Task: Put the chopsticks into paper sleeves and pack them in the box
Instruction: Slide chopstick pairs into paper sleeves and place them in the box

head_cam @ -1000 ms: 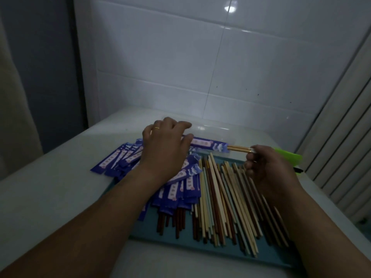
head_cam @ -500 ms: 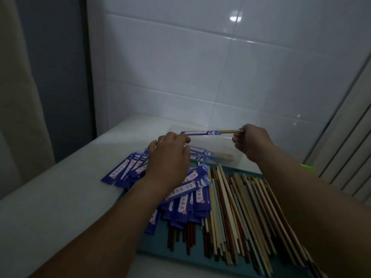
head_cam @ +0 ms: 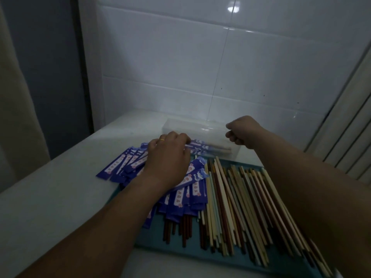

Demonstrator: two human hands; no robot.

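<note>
A clear plastic box (head_cam: 176, 125) stands at the back of the counter with several sleeved chopsticks (head_cam: 208, 148) lying in it, blurred. My right hand (head_cam: 244, 131) hovers above the box's right end, fingers curled, nothing visible in it. My left hand (head_cam: 168, 157) rests on a pile of blue paper sleeves (head_cam: 120, 165), its fingertips near the box's front wall. Loose bare chopsticks (head_cam: 241, 201) in cream, brown and red fill the right part of a teal tray (head_cam: 160, 244). Sleeved pairs (head_cam: 180, 199) lie on the tray's left part.
The white counter (head_cam: 50, 207) runs left of the tray. A tiled wall (head_cam: 200, 67) closes the back just behind the box. A ribbed panel (head_cam: 345, 137) stands at the right, a dark gap and a curtain (head_cam: 12, 97) at the left.
My right hand carried a sleeved pair from above the tray up over the box; that pair is no longer in the hand. My left hand stayed on the sleeve pile.
</note>
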